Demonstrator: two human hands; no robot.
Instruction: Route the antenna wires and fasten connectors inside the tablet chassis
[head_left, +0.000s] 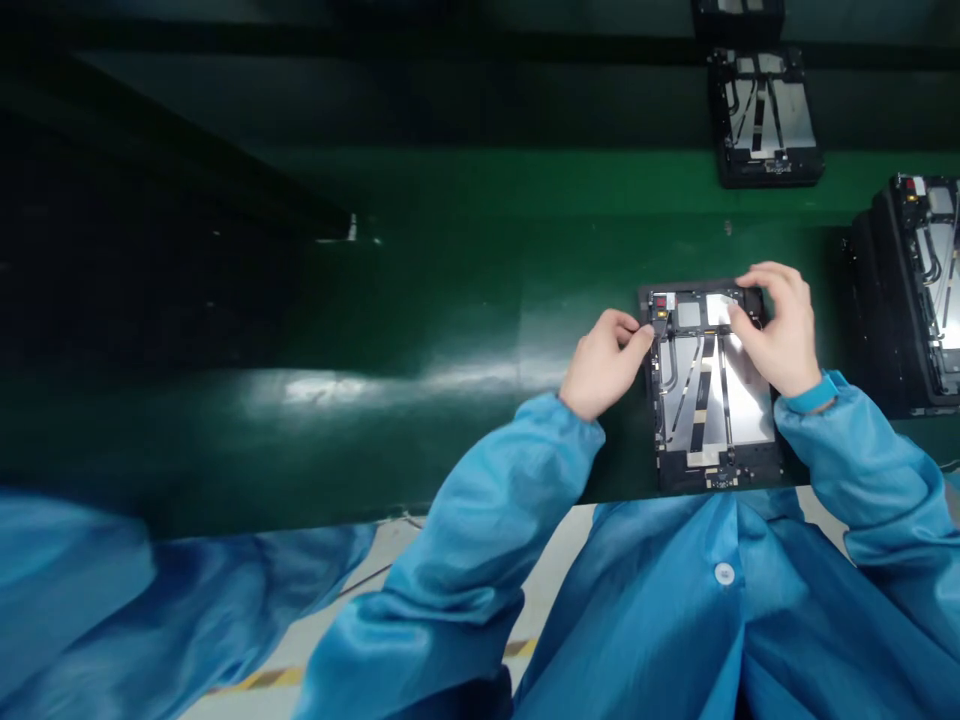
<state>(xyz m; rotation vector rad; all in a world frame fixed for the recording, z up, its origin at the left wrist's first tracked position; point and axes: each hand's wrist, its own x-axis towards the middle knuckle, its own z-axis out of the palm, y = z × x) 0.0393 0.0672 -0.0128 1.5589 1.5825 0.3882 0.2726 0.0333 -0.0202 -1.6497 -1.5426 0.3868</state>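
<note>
Steady the device (716,400) lightly under your half-open right hand (784,335) — whether your narrowly curled left hand (604,365) grips anything, I can't tell.

Black tablet-like device (712,390), innards exposed, lying flat

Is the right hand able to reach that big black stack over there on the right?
Probably yes: the stack stands to the right of the right hand, and nothing seems to block the green tabletop between them. The hand would have to leave the device it touches.
</note>
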